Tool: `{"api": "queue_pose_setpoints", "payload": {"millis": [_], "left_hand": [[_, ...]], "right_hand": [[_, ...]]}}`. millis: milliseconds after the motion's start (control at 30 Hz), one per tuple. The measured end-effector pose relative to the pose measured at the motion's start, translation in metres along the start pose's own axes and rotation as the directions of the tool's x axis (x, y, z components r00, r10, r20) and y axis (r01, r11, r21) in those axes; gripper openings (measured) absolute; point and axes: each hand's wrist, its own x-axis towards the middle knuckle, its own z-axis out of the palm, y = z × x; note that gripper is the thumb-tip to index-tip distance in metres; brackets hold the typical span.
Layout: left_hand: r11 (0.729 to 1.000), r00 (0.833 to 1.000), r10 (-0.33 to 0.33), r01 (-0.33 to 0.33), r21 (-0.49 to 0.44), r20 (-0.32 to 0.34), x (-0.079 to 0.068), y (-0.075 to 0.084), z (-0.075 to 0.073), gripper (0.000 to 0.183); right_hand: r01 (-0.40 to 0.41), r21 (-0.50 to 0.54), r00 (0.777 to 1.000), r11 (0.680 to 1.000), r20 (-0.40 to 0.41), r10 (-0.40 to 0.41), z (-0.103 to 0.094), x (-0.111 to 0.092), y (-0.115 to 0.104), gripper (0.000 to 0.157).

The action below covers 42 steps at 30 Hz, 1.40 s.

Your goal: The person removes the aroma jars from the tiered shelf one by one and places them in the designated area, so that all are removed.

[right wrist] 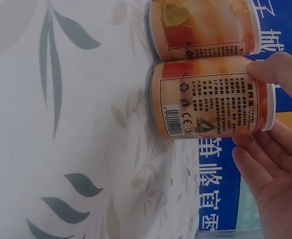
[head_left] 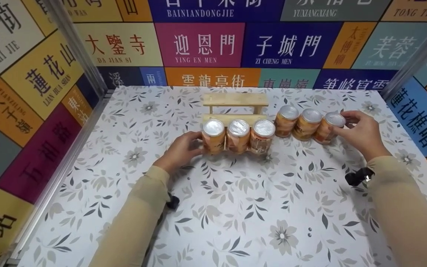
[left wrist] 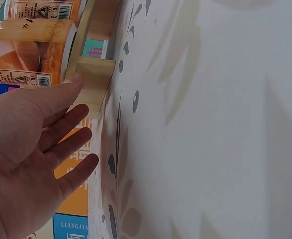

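Note:
A two-level wooden rack (head_left: 235,99) stands on the table, with a row of three orange cans with silver lids on its lower front level; the leftmost can (head_left: 213,143) is nearest my left hand (head_left: 181,151). In the left wrist view that hand's fingers (left wrist: 69,144) are spread and relaxed, the thumb tip right at the rack's wooden end (left wrist: 93,74). Right of the rack, three more orange cans stand in a slanting row. My right hand (head_left: 365,135) holds the outermost can (right wrist: 211,99) near its lid, thumb on one side and fingers on the other.
The middle can (head_left: 307,126) and the far-left can (head_left: 287,122) of the right row stand close together beside the rack. A floral cloth (head_left: 235,207) covers the table. Panels with coloured Chinese signs (head_left: 202,44) rise behind and at both sides.

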Motion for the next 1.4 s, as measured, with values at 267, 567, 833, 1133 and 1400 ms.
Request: {"api": "queue_pose_setpoints", "payload": {"millis": [267, 567, 833, 1133, 1400], "left_hand": [[0.998, 0.999, 0.032, -0.032, 0.047, 0.002, 0.001, 0.000, 0.000, 0.057], [0.998, 0.999, 0.044, -0.044, 0.038, -0.007, 0.000, -0.003, 0.000, 0.056], [0.998, 0.999, 0.054, -0.054, 0.027, -0.001, 0.000, -0.003, -0.001, 0.056], [0.998, 0.999, 0.038, -0.038, 0.052, 0.004, 0.002, -0.001, -0.002, 0.058], [0.997, 1.000, 0.029, -0.029, 0.070, 0.000, 0.004, -0.001, 0.000, 0.056]], "right_hand": [[0.184, -0.073, 0.978, 0.980, -0.081, -0.190, 0.005, -0.008, -0.009, 0.077], [0.328, -0.083, 0.918, 0.941, -0.205, -0.338, 0.019, -0.026, -0.045, 0.054], [0.454, 0.025, 0.885, 0.891, -0.125, -0.448, 0.039, -0.043, -0.069, 0.051], [0.485, 0.114, 0.869, 0.867, 0.052, -0.493, 0.068, -0.058, -0.091, 0.065], [0.503, 0.238, 0.842, 0.831, 0.083, -0.534, 0.087, -0.063, -0.105, 0.064]]}}
